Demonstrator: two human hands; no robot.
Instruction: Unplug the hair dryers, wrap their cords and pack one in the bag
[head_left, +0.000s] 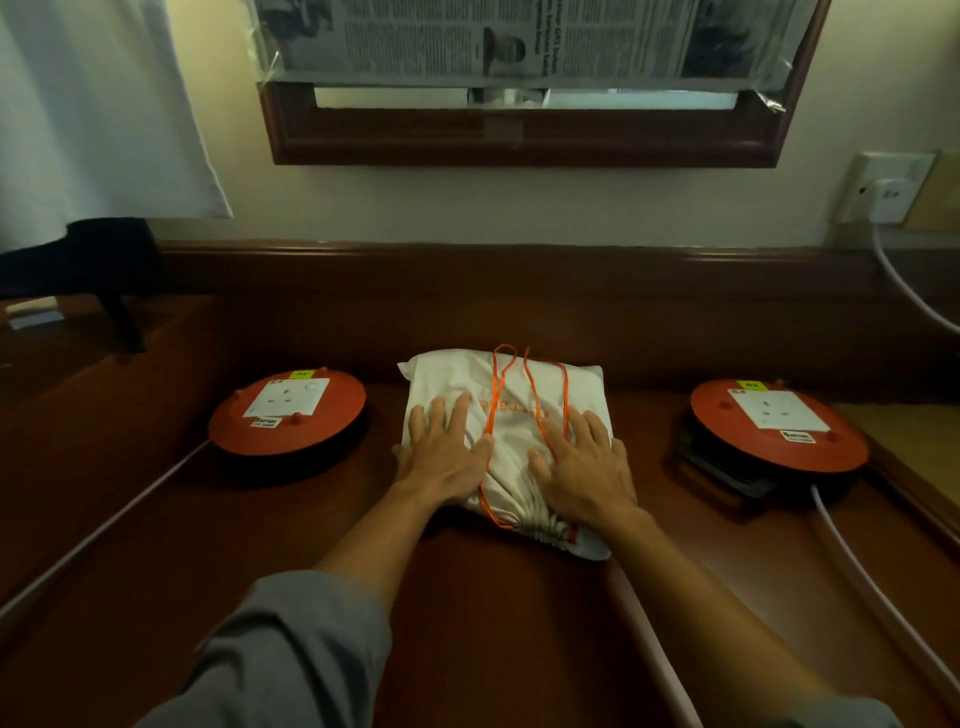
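The bag (501, 415) lies mid-surface betw. two cable reels, cinched. Left hand (447, 457) & right hand (584, 467) press flat, fingers spread. Soft cloth, prob. lumpy; lift by gathered neck.

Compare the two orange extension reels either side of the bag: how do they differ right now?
The left reel lies directly on the desk; the right reel sits on a dark base. The left reel's cable leaves toward the near left, the right reel's white cable toward the near right. Both are round and orange, each with a white socket plate on top that has nothing plugged in, and they flank the bag.
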